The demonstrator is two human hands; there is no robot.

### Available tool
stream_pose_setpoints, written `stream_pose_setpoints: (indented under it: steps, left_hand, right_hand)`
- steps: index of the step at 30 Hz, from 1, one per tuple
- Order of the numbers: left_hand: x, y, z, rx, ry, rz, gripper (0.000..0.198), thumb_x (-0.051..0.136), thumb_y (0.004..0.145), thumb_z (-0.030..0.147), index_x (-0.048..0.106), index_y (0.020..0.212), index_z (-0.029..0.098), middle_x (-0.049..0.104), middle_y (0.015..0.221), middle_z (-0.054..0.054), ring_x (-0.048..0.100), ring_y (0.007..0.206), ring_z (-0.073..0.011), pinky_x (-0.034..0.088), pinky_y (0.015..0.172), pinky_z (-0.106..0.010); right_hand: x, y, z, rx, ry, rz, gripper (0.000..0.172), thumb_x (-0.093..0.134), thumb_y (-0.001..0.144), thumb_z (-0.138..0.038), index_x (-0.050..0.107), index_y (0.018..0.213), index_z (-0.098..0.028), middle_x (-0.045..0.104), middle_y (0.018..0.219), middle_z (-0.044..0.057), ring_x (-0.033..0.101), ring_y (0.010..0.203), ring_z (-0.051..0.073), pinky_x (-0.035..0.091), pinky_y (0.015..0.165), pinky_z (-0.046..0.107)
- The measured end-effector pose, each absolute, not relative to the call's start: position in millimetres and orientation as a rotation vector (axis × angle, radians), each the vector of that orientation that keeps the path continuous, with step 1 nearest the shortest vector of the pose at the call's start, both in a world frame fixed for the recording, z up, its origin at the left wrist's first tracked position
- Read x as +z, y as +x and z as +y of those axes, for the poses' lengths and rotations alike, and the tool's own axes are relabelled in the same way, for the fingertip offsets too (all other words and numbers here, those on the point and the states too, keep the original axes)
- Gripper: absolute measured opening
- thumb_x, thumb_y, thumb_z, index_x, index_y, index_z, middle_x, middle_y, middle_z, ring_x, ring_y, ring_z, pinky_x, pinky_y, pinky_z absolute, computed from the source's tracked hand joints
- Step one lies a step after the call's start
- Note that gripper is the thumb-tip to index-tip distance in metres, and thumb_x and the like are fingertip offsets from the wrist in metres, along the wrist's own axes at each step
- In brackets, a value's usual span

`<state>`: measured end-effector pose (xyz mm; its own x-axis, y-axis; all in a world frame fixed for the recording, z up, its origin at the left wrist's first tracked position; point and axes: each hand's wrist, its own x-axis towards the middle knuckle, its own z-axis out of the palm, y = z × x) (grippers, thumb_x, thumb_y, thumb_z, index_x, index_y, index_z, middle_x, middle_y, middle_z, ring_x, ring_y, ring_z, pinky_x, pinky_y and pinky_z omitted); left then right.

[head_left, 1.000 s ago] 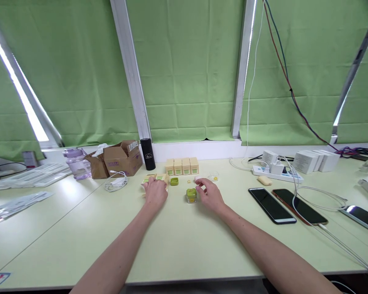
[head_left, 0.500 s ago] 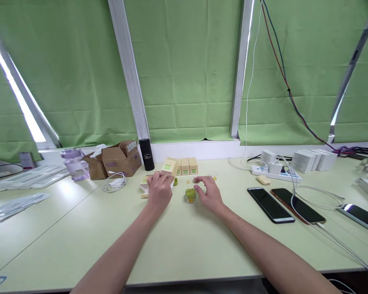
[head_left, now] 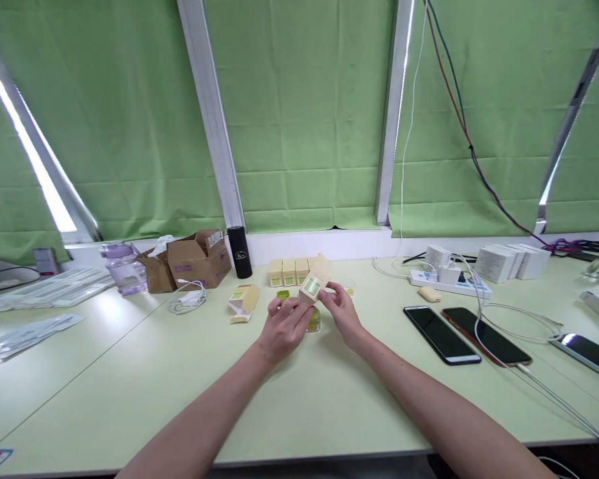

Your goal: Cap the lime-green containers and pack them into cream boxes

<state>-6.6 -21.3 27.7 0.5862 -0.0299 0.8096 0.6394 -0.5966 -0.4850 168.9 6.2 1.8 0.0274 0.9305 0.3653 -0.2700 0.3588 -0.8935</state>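
A small cream carton with a green window (head_left: 311,287) is held tilted above the table between both hands. My left hand (head_left: 285,327) grips its lower left side, and the fingers of my right hand (head_left: 340,310) pinch its right edge. Just below it, partly hidden, stands a small clear jar with a green lid (head_left: 314,324). Another carton, opened out (head_left: 243,303), lies left of my left hand. Behind the hands a row of several small cartons (head_left: 289,273) stands upright. A green lid-like piece (head_left: 282,294) sits in front of that row.
A black cylinder (head_left: 239,252) and a brown cardboard box (head_left: 198,259) stand at the back left, near a purple bottle (head_left: 124,269). To the right are phones (head_left: 440,334), a power strip (head_left: 450,283), white boxes (head_left: 510,261) and trailing white cables.
My left hand has moved right, bringing the carton in front of the jar. My right hand, apart from it before, now touches the carton. The opened-out carton is uncovered at left.
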Motion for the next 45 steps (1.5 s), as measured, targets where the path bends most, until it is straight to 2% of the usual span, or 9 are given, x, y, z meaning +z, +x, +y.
stream_pose_setpoints:
  steps: [5, 9, 13, 20, 28, 33, 38, 41, 45]
  left_hand:
    - [25.7, -7.3, -21.7, -1.026, -2.054, -0.540, 0.032, 0.057, 0.092, 0.003, 0.071, 0.109, 0.026, 0.080, 0.103, -0.002, 0.062, 0.095, -0.0215, 0.028, 0.085, -0.039]
    - [23.9, -6.6, -25.7, -1.057, -2.067, -0.550, 0.025, 0.061, 0.087, 0.009, 0.070, 0.103, 0.026, 0.078, 0.111, -0.003, 0.059, 0.100, -0.0245, 0.028, 0.090, -0.042]
    - [25.7, -4.4, -29.0, -1.169, -2.055, -0.602, 0.019, 0.065, 0.085, 0.014, 0.068, 0.101, 0.025, 0.078, 0.108, -0.005, 0.055, 0.100, -0.0274, 0.030, 0.089, -0.044]
    - [26.2, -5.5, -25.6, -1.338, -2.008, -0.758, 0.020, 0.063, 0.089, 0.016, 0.060, 0.108, 0.022, 0.074, 0.106, -0.010, 0.054, 0.106, -0.0304, 0.032, 0.089, -0.045]
    - [21.1, -7.9, -16.6, -1.386, -2.007, -0.900, 0.033, 0.063, 0.091, 0.017, 0.054, 0.123, 0.022, 0.069, 0.112, -0.012, 0.052, 0.113, -0.0325, 0.036, 0.093, -0.048]
    - [18.6, -13.3, -9.3, -1.370, -2.088, -0.978, 0.047, 0.064, 0.089, 0.017, 0.050, 0.134, 0.022, 0.063, 0.126, -0.015, 0.049, 0.120, -0.0347, 0.037, 0.099, -0.051]
    - [16.2, -16.8, -5.3, -1.334, -2.145, -0.971, 0.060, 0.062, 0.081, 0.009, 0.051, 0.137, 0.024, 0.058, 0.134, -0.015, 0.046, 0.125, -0.0357, 0.036, 0.101, -0.052]
    - [15.1, -16.9, -4.4, -1.343, -2.136, -0.948, 0.059, 0.062, 0.077, 0.006, 0.055, 0.132, 0.026, 0.058, 0.134, -0.015, 0.046, 0.124, -0.0356, 0.037, 0.099, -0.051]
    - [14.2, -16.4, -3.2, -1.360, -2.095, -0.912, 0.050, 0.059, 0.080, 0.004, 0.056, 0.124, 0.026, 0.058, 0.131, -0.015, 0.047, 0.122, -0.0338, 0.038, 0.099, -0.050]
  right_hand:
    - [3.6, 169.4, 4.0, 1.132, -0.617, -1.143, 0.063, 0.086, 0.072, -0.058, 0.057, 0.115, -0.023, 0.080, 0.094, 0.007, 0.075, 0.095, 0.028, 0.055, 0.091, 0.043]
    - [1.7, 171.8, 5.5, 1.101, -0.572, -1.136, 0.062, 0.084, 0.074, -0.056, 0.056, 0.119, -0.023, 0.079, 0.100, 0.008, 0.073, 0.099, 0.029, 0.053, 0.093, 0.045]
    - [-1.5, 174.0, 5.9, 1.017, -0.617, -1.213, 0.062, 0.079, 0.080, -0.056, 0.054, 0.126, -0.024, 0.078, 0.106, 0.009, 0.071, 0.101, 0.029, 0.052, 0.090, 0.044]
    - [-1.5, 174.3, 2.2, 0.800, -0.648, -1.371, 0.042, 0.069, 0.089, -0.048, 0.052, 0.120, -0.025, 0.070, 0.124, 0.009, 0.065, 0.111, 0.027, 0.045, 0.084, 0.036]
    - [2.7, 173.1, -6.7, 0.595, -0.762, -1.475, 0.038, 0.067, 0.085, -0.031, 0.051, 0.120, -0.025, 0.068, 0.110, 0.005, 0.061, 0.098, 0.024, 0.049, 0.087, 0.039]
    - [2.2, 176.3, -8.8, 0.478, -0.729, -1.604, 0.051, 0.062, 0.084, -0.018, 0.048, 0.132, -0.025, 0.065, 0.126, 0.010, 0.063, 0.113, 0.028, 0.053, 0.096, 0.045]
    - [-2.3, 182.8, -2.8, 0.128, -0.659, -1.757, 0.062, 0.054, 0.079, -0.007, 0.046, 0.137, -0.027, 0.056, 0.145, 0.012, 0.053, 0.135, 0.030, 0.046, 0.112, 0.053]
    - [-4.2, 184.0, -0.1, 0.000, -0.638, -1.794, 0.059, 0.052, 0.079, -0.004, 0.047, 0.134, -0.027, 0.051, 0.146, 0.014, 0.049, 0.140, 0.030, 0.047, 0.110, 0.055]
    - [-6.1, 182.4, 0.5, -0.059, -0.642, -1.808, 0.052, 0.048, 0.084, -0.003, 0.049, 0.129, -0.028, 0.048, 0.143, 0.015, 0.049, 0.138, 0.030, 0.052, 0.104, 0.052]
